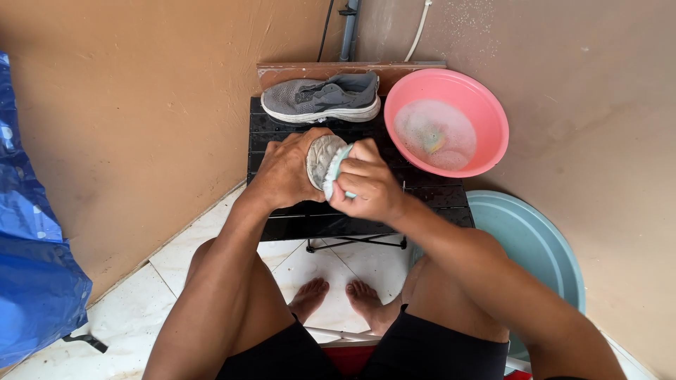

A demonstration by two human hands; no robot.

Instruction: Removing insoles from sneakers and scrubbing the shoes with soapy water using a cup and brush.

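- Two bare hands meet over the small black table (422, 200), seen from the head camera looking straight down.
- Left hand (285, 172) is wrapped around a grey shoe (324, 156), fingers curled over its upper side, sole turned toward the other hand; the shoe is held just above the table's middle.
- Right hand (366, 184) is closed tight around a pale blue-green brush (336, 172), which is pressed against the shoe's sole.
- Second grey shoe (322, 98) lies on its side along the table's far edge, against a brown board (401, 69), apart from both hands.
- Pink basin (486, 105) sits on the table's far right corner, holding soapy water with something pale lying in it, too blurred to tell.
- Pale teal tub (542, 246) stands on the floor just right of the table.
- Blue plastic sheet (32, 267) hangs well to the left of the table.
- Bare feet (338, 299) rest on white tiles (134, 317) just in front of the table.
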